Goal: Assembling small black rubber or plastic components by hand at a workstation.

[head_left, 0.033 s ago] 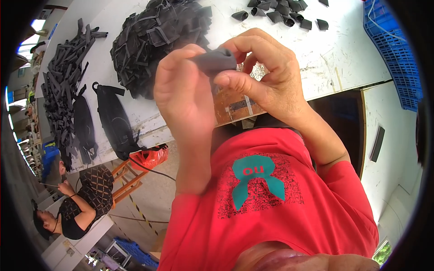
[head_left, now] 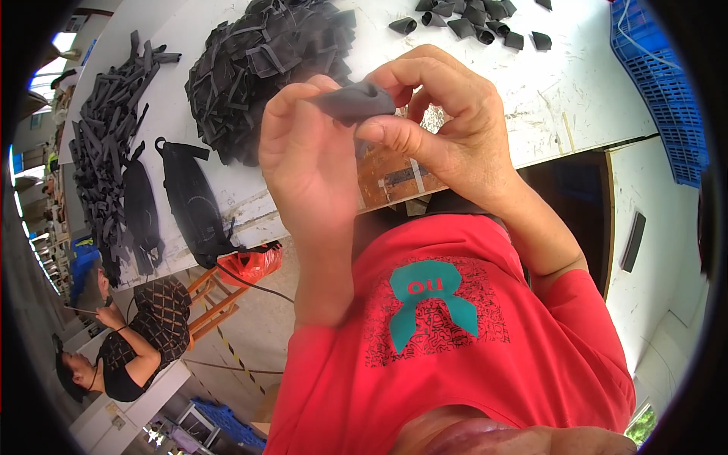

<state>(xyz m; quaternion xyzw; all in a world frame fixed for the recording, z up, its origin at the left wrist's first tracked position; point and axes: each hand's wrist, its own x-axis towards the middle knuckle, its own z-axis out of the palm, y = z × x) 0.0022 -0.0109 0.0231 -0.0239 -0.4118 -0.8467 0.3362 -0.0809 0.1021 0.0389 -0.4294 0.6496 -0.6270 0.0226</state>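
A small dark grey piece of fabric, rolled into a tube-like shape, is held up between my hands above the table's front edge. My right hand pinches its right end, thumb below and fingers above. At its left end are the curled fingers of my left hand, palm toward me; the fabric partly hides those fingertips. Just beyond my left hand lies a large heap of dark fabric pieces. Several small cone-like dark fabric pieces are scattered farther back, past my right hand.
The white table has a long pile of dark strips and two black pouches at left. A blue plastic crate stands at right. Beyond a red plastic bag, a seated co-worker handles something at the lower left.
The fabric piece has tilted slightly, its left end shifting left across my left fingers, which have loosened a little. My right hand keeps its pinch, nearly still.
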